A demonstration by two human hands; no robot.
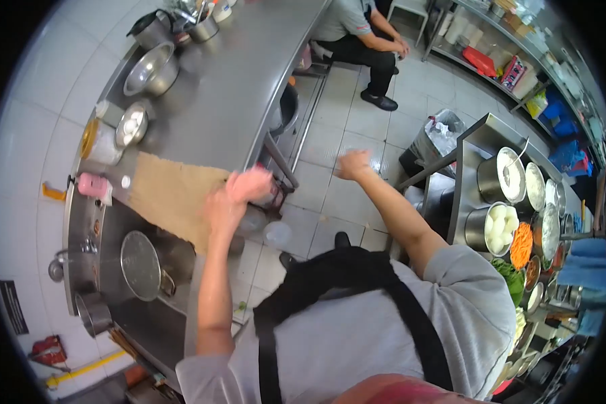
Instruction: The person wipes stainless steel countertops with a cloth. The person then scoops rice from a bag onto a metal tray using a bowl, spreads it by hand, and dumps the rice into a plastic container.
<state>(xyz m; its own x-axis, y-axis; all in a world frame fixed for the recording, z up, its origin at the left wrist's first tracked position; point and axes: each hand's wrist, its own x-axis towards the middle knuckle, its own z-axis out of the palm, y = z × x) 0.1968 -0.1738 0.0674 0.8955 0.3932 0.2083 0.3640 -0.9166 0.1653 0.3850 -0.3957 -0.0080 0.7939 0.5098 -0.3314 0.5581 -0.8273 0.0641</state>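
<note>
My left hand (223,207) is raised over the edge of the steel counter, beside a brown sheet (172,195) that lies on it. Its fingers are closed on a soft-looking pink thing (251,183), too blurred for me to tell its kind. Out over the tiled floor, my right hand (354,164) is held in the air with its fingers curled in. Nothing shows in it, and it touches nothing.
The steel counter (229,74) carries a large metal bowl (156,71) and a small bowl of white, egg-like items (132,126). A round strainer (140,264) is by the sink. At right stand pots of food (499,229) and a lined bin (438,138). Another person (367,50) sits ahead.
</note>
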